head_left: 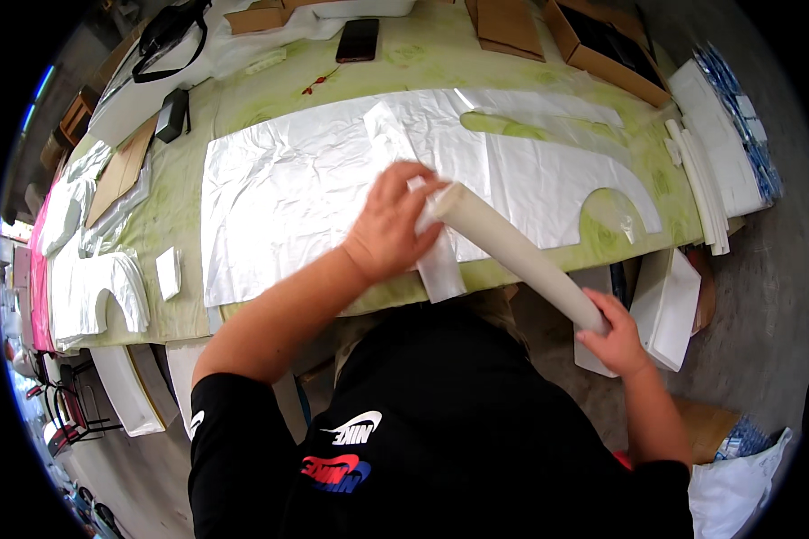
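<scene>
A long off-white tube (521, 258) slants across the front of the table, its far end up and to the left. My right hand (616, 337) is wrapped around its near end, past the table edge. At the far end, my left hand (394, 220) curls its fingers round the tube's mouth; the fingertips are slightly blurred. Below that hand a strip of white plastic film (441, 277) hangs over the table edge. Another piece of film (388, 130) sticks out above the hand. Beneath lies a wrinkled white plastic sheet (279, 198) with a rounded cutout at its right end.
The table has a green patterned cover (413, 63). At the back are a black phone (358, 40) and an open cardboard box (602, 58). Folded white sheets (99, 292) lie at left, near a dark box-shaped device (172, 117). White rolls (699, 184) rest on the right edge.
</scene>
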`<state>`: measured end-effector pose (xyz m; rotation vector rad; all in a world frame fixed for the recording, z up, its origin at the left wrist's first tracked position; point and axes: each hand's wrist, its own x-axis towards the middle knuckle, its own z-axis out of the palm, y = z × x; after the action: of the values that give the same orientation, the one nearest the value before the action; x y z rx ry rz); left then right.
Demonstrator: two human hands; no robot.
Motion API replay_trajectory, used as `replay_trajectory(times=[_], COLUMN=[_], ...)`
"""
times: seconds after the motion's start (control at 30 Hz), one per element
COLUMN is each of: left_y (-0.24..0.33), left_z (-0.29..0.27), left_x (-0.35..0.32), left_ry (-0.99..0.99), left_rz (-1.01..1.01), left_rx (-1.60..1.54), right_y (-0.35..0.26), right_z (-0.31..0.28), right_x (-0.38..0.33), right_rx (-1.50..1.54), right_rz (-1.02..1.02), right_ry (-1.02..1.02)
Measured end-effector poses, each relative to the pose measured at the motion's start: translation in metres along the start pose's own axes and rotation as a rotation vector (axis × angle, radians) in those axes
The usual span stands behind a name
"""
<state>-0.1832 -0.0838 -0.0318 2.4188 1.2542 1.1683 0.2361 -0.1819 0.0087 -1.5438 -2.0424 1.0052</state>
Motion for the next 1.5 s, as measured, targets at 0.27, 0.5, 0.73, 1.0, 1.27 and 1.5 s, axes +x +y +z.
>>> replay_trajectory(times=[0.27, 0.5, 0.73, 1.0, 1.27, 1.5], left_y=[0.026, 0.032, 0.034, 0.048, 0.053, 0.048], left_z=[-0.011, -0.02, -0.014, -0.015, -0.027, -0.025], left_x=[-0.031, -0.033, -0.037, -0.058, -0.071, -0.073], left_ry=[-0.636, -0.771, -0.713, -0.729, -0.356, -0.262], left_rz=[0.176, 0.171, 0.152, 0.116, 0.135, 0.02], left_rx=[0.038, 0.187, 0.207, 0.059, -0.384, -0.516], right_y=[-0.072, -0.062, -0.071, -0.066, -0.076, -0.084], right_z=[0.018, 0.045, 0.059, 0.081, 0.129, 0.14], right_x=[0.135, 0.216, 0.285, 0.244, 0.157, 0.157], right_rx=[-0.327, -0.511, -0.584, -0.621, -0.107, -0.187], right_rz=[-0.37, -0.395, -0.289, -0.899, -0.943, -0.922], right_ry=[-0.088, -0.119, 0.02, 0.228, -0.05, 0.077])
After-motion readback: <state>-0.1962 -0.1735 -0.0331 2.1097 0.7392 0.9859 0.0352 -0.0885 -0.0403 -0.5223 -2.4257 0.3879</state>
